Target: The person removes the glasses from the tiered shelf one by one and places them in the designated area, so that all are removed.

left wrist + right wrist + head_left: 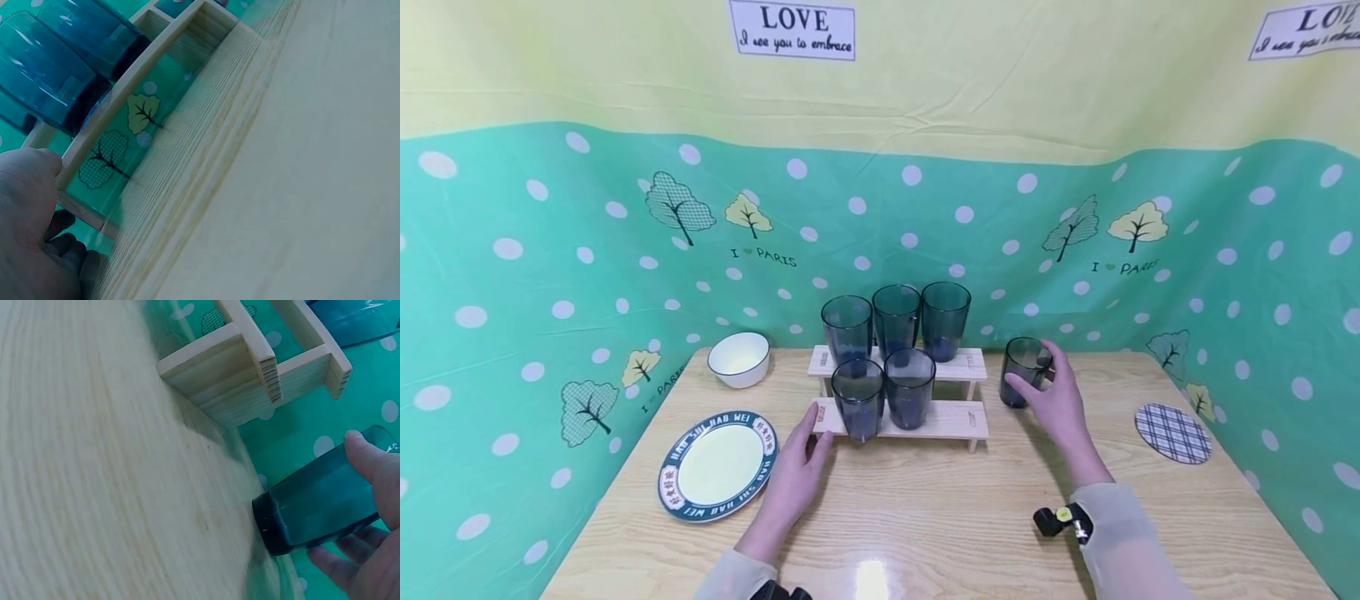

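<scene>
My left hand (797, 471) is at the left end of the two-tier wooden rack (951, 421), gripping the end of its lower shelf between thumb and fingers. In the left wrist view the thumb (44, 161) lies against the shelf edge. To the right of the rack, my right hand (1060, 400) holds a dark tinted glass (1018, 367), thumb on one side and fingers on the other. That glass is upright; whether its base touches the table cannot be told. Two similar glasses (910, 392) stand on the lower shelf, and three more glasses (946, 321) on the upper one.
A white bowl (739, 360) sits at the back left of the wooden table (925, 525). In front of it lies a plate (718, 467) with a blue patterned rim. A checked round mat (1172, 433) is at the far right. Green dotted cloth (865, 225) hangs behind.
</scene>
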Demonstrator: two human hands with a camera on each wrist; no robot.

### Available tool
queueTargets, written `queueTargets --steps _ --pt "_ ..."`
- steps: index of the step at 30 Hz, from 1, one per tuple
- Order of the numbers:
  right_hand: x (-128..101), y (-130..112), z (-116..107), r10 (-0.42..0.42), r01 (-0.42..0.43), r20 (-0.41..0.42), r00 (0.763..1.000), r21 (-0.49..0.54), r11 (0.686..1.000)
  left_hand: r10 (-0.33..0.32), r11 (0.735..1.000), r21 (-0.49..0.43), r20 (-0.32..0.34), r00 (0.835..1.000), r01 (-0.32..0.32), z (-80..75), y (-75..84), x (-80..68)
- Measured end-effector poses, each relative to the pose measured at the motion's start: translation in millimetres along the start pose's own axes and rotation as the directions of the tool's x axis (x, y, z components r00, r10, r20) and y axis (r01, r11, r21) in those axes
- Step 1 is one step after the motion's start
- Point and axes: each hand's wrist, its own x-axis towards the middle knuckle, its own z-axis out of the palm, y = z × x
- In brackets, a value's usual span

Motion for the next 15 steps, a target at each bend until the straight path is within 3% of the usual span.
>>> queueTargets --steps 7,15 --pt "-2.4 -8.5 -3.4 0.018 -0.018 0.000 1.000 0.017 1.000 -0.006 1.000 0.007 -0.007 1.000 0.006 0.8 -0.4 -0.6" --pt "-8.0 -28.1 -11.3 0.025 -0.026 -0.059 0.998 -0.019 0.999 -0.003 1.000 -0.007 0.000 1.000 0.003 0.2 -1.0 0.0"
